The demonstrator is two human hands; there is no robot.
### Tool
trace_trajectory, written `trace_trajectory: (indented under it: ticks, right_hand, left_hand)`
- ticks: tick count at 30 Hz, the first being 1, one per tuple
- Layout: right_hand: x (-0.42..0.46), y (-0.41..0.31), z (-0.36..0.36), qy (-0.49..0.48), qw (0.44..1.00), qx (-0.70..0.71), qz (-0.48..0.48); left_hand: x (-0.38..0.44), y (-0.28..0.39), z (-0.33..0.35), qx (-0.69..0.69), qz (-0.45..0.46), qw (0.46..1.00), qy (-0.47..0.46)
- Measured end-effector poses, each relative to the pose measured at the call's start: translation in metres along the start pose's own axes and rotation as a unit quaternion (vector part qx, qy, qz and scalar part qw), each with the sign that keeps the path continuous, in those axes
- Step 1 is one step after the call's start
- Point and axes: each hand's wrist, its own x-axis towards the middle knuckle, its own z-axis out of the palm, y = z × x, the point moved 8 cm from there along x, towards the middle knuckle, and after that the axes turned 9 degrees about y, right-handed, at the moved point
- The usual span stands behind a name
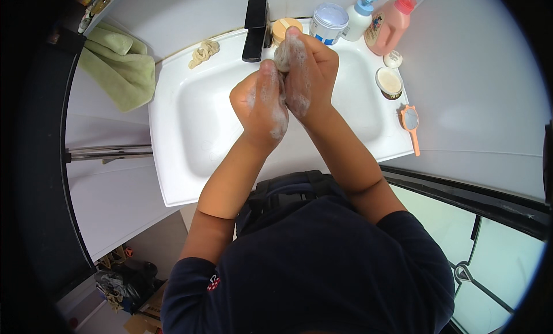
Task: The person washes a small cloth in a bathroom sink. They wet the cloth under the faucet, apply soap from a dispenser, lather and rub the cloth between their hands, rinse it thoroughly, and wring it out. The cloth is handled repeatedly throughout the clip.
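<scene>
Over the white washbasin (190, 105), my left hand (261, 102) and my right hand (312, 74) are pressed together as fists. Soap foam coats both, mostly along the thumbs and inner sides. Between them a wet, bunched whitish cloth (282, 58) shows at the top, and the fingers hide the rest of it. A second twisted beige cloth (204, 54) lies on the basin's back left rim. Just behind my hands stands the black faucet (256, 22).
Along the back rim stand an orange-lidded jar (281, 28), a white tub (329, 25), a pump bottle (359, 20) and a pink jug (389, 27). A round tin (389, 81) and hand mirror (410, 122) sit at right. A green towel (125, 70) hangs left.
</scene>
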Motion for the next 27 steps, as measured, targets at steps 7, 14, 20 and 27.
trace_trajectory:
  ticks: [7,14,20,27]
  right_hand:
    - [-0.008,-0.010,0.009,-0.045,0.984,-0.155,-0.072]
    - [-0.047,0.020,0.028,-0.191,0.960,-0.205,0.007]
    - [-0.069,0.026,0.036,-0.245,0.953,-0.177,0.037]
    - [-0.068,0.030,0.036,-0.228,0.964,-0.111,0.079]
  left_hand:
    - [0.002,-0.001,-0.011,0.051,0.018,0.996,0.069]
    - [0.045,-0.002,-0.038,-0.065,-0.065,0.990,0.106]
    - [0.053,0.005,-0.043,-0.058,-0.045,0.993,0.095]
    - [0.054,0.005,-0.047,-0.073,-0.054,0.991,0.101]
